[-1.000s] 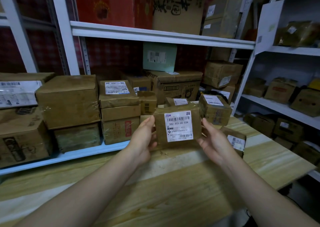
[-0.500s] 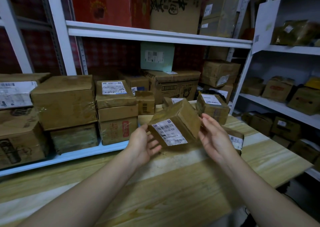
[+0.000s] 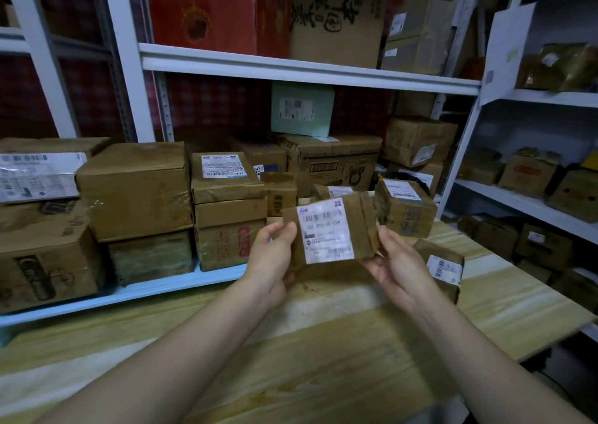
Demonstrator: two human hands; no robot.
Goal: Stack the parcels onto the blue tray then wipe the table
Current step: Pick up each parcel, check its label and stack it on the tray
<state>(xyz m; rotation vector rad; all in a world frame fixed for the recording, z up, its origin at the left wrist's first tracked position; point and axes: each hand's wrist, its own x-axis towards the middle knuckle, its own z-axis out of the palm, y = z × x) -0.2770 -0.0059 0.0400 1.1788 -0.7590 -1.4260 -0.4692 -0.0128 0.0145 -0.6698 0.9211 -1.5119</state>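
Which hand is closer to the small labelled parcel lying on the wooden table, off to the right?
Right. The right hand, gripping one edge of the held parcel, sits just left of the table parcel. The left hand grips the opposite edge, farther away.

counts around the table

two hands are seen, a left hand [image 3: 271,258] and a right hand [image 3: 398,268]. one labelled parcel [image 3: 326,229] is held between them. one wooden table [image 3: 323,359] is shown. three more small parcels are counted beyond the hands: a near parcel [image 3: 445,266], a far parcel [image 3: 404,208] and a half-hidden parcel [image 3: 333,191]. one pale green box [image 3: 301,108] and one red carton [image 3: 207,6] are shelved. the brown cartons [image 3: 136,187] overlap too much to be counted.
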